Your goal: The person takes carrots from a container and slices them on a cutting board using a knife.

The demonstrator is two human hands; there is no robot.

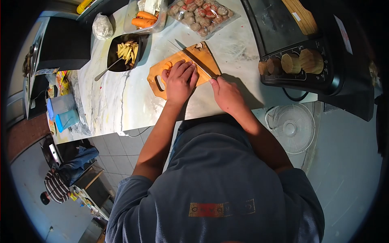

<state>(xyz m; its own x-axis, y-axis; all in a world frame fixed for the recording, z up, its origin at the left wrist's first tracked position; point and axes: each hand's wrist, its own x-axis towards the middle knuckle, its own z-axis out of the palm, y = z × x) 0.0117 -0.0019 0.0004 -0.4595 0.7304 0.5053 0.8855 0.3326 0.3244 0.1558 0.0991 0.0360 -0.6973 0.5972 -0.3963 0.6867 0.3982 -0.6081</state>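
A wooden cutting board [208, 52] lies at a slant on the marble counter. On it, my left hand [180, 83] presses down with curled fingers over a carrot, most of which is hidden beneath the hand. Orange carrot slices [167, 65] show by the fingertips. My right hand [227, 95] is wrapped round the handle of a kitchen knife [195, 59], whose blade runs up and left across the board, just right of my left fingers. A small pale scrap [199, 46] sits near the board's top corner.
Beyond the board are a dark bowl [114, 45] with pale cut strips and a spoon, a plastic container [159, 25] with carrots, and a bag of round brownish items [200, 17]. A black cooker [300, 69] with wooden knobs stands right. A person [56, 185] is at far left.
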